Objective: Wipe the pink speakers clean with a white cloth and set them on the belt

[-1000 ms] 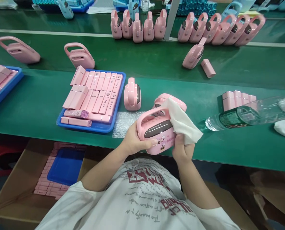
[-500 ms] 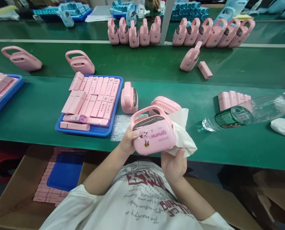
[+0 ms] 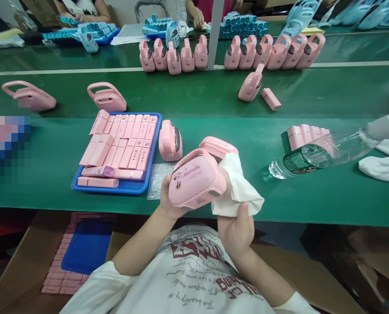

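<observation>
My left hand grips a pink portable speaker by its left end. The speaker is tilted, with its cartoon-printed face up and one end and its underside partly showing; its handle is on the far side. A folded white cloth is pinched in my right hand, beside the speaker's right end. Whether cloth and speaker touch is hard to tell. Just behind them lies another pink speaker, partly hidden. A third pink speaker stands to the left, near a bubble-wrap sheet.
A blue tray of pink stick-shaped pieces sits left. A plastic bottle lies right, by several pink pieces and white gloves. Pink speakers line the back ledge. A cardboard box is below. Other people sit across.
My left hand has turned the speaker so its handle tips away and its end and underside come into view. The cloth has shifted slightly along it. The camera view has tilted up a little.
</observation>
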{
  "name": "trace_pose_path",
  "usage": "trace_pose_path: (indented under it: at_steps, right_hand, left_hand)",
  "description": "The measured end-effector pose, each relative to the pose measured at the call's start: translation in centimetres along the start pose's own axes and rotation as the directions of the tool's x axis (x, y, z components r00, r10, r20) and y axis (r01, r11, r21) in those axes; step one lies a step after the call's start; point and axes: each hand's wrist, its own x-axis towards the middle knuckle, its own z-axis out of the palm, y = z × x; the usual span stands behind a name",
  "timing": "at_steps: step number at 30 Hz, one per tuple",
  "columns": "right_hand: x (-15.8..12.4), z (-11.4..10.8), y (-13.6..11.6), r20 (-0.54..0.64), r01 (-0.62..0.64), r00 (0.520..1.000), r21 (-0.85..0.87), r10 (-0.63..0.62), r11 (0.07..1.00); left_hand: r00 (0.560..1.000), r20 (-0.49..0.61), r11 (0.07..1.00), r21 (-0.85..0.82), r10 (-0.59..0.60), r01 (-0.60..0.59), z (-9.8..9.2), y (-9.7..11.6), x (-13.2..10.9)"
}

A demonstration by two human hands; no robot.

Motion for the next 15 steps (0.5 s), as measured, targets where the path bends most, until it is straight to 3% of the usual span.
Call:
trace_pose_path:
  at_steps: [4,9,12,15]
  right_hand:
    - [1.2,-0.3,0.7,0.091,0.085,0.993,-0.074,-0.078,0.994]
    - [2.2,-1.2,2.8,0.274,0.262,0.944,-0.274,-0.186,0.926]
    - [1.8,-1.2,4.0,0.266,0.307,0.937,-0.325,-0.225,0.894]
    - [0.3,-0.7,4.8,0.176,0.243,0.965,-0.329,-0.194,0.912]
  left_hand:
    - [1.000,-0.013,0.999,-0.041,0.016,-0.016,1.3,0.5,-0.2]
    - [1.000,0.006,0.999,0.036,0.025,-0.025,2.6,0.9,-0.2]
    - [0.991,0.022,0.986,0.097,0.133,-0.135,3.6,0.8,-0.3]
    - [0.977,-0.006,0.972,0.107,0.213,-0.211,4.2,0.2,-0.3]
